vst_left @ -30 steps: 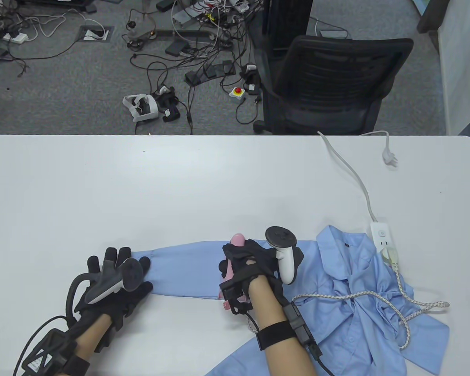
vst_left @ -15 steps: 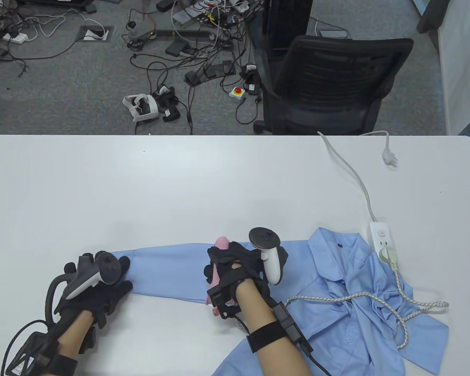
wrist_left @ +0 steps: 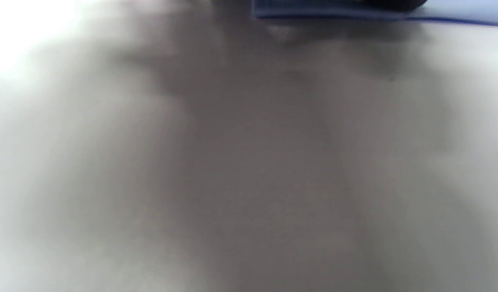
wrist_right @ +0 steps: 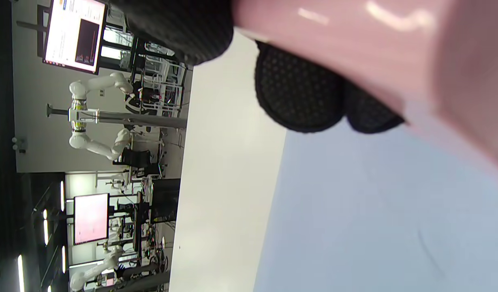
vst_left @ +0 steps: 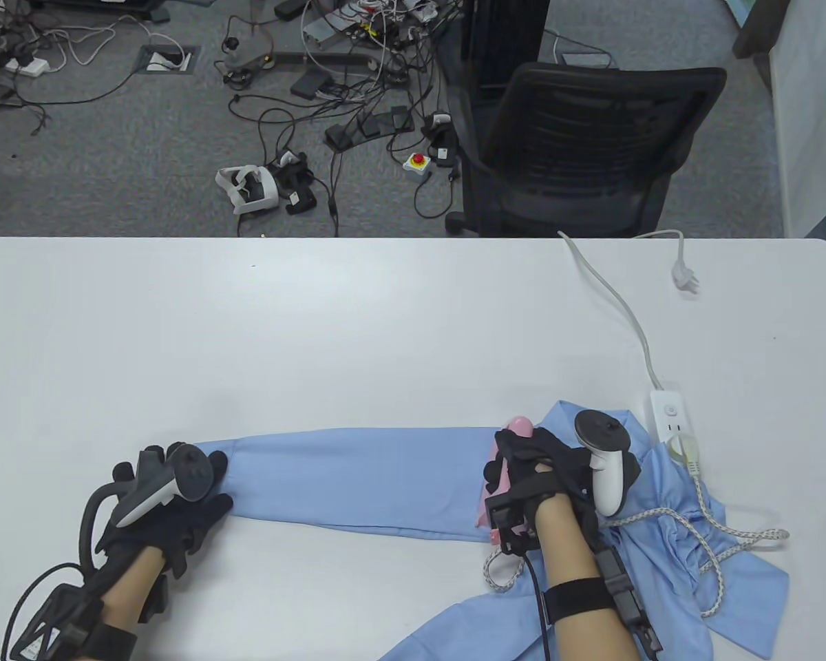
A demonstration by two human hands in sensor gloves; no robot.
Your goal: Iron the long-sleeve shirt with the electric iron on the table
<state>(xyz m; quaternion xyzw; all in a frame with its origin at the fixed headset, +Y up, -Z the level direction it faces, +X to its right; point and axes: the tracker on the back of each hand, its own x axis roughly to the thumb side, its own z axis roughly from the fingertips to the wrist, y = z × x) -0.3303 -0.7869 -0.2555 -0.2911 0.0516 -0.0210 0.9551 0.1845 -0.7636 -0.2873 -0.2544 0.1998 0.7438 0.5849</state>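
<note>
A light blue long-sleeve shirt [vst_left: 661,551] lies bunched at the table's near right. One sleeve [vst_left: 358,475] is stretched flat to the left. My left hand [vst_left: 172,492] lies over the cuff end with bent fingers and holds it against the table; the cuff itself is hidden beneath. My right hand [vst_left: 526,468] grips the handle of a pink iron [vst_left: 483,508] that stands on the sleeve where it meets the shirt body. In the right wrist view the pink iron [wrist_right: 394,48] fills the top, fingertips [wrist_right: 297,93] curl round it, and blue cloth [wrist_right: 374,223] lies below.
The iron's braided cord [vst_left: 668,513] loops over the shirt to a white power strip [vst_left: 673,420] at the right; its lead ends in a loose plug [vst_left: 685,279]. A black office chair [vst_left: 578,151] stands beyond the table's far edge. White tabletop [vst_left: 316,330] stretches behind the sleeve.
My right hand slid the iron rightwards along the sleeve, from its middle to the shoulder end. My left hand first drew the cuff leftwards, then stayed put.
</note>
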